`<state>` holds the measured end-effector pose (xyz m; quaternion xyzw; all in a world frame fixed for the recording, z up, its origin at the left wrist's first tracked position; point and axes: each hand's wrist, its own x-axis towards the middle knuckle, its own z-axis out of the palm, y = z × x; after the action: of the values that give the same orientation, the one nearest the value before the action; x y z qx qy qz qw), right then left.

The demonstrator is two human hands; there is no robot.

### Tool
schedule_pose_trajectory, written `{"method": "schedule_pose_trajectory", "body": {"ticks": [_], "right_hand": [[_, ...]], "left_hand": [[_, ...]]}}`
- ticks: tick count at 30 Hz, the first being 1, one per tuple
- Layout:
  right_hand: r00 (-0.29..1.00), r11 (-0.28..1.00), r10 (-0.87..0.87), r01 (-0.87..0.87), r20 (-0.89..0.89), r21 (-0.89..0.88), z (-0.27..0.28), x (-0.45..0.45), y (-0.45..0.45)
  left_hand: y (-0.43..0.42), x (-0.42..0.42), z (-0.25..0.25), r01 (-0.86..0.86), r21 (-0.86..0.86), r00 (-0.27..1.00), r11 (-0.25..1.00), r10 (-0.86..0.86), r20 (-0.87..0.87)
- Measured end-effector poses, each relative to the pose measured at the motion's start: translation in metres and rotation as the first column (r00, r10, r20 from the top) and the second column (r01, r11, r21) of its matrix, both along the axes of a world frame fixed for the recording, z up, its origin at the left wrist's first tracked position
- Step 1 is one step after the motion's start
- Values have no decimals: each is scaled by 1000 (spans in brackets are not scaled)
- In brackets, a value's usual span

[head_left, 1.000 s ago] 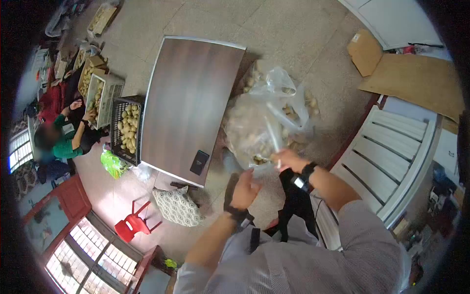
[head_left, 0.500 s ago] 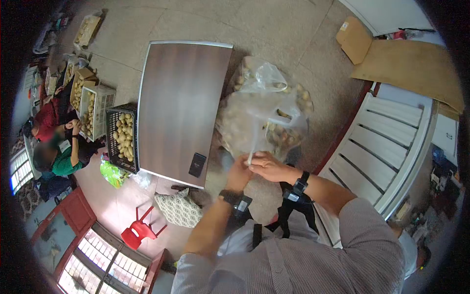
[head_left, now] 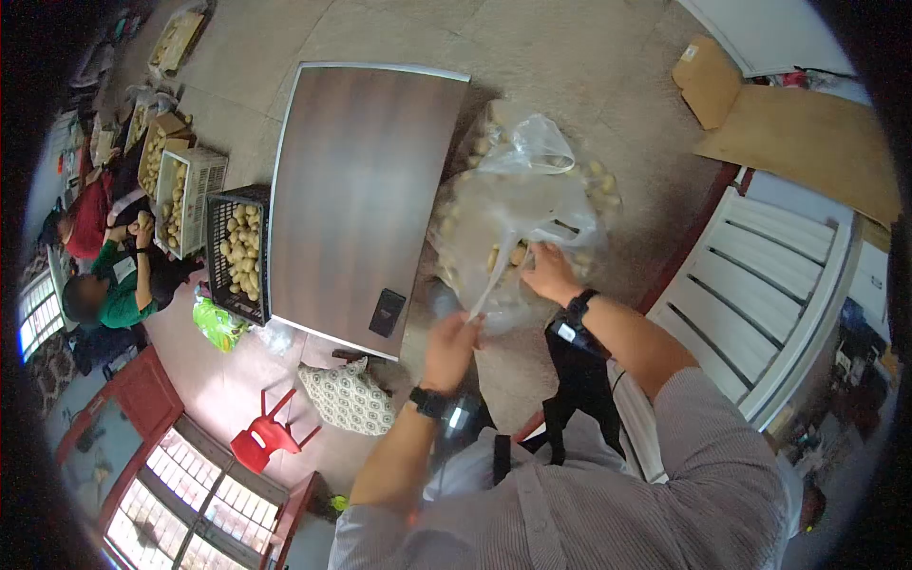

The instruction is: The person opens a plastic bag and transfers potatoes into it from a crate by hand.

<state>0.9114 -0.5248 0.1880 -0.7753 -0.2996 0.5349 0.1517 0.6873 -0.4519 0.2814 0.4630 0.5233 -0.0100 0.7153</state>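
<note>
The plastic bag (head_left: 475, 209), pale round produce (head_left: 600, 180) showing through or around it, lies beside the bench (head_left: 366, 180); the step in hand is judged to be handling its loose plastic. The left hand (head_left: 448, 355) has its fingers closed on a drawn-out strip (head_left: 488, 291); whether the right hand (head_left: 553, 275) grips the plastic cannot be told, so the next move appears to call for a sure hold there.

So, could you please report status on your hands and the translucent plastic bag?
Left hand pinching strip of bag; right hand at bag, grip unclear. Bag on floor, rounded yellowish produce showing. Dark brown rectangular table close alongside.
</note>
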Motion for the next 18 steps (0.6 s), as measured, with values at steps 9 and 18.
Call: {"method": "schedule_pose_trajectory", "body": {"ticks": [9,18], "right_hand": [[860,944,317,-328,399,-44,-147,4,12],[920,924,376,-382,110,29,-97,-27,-42]], "left_hand": [[-13,1,18,10,28,1000,1000,-10,5],[-29,-14,15,-1,75,998,997,5,-56]]}}
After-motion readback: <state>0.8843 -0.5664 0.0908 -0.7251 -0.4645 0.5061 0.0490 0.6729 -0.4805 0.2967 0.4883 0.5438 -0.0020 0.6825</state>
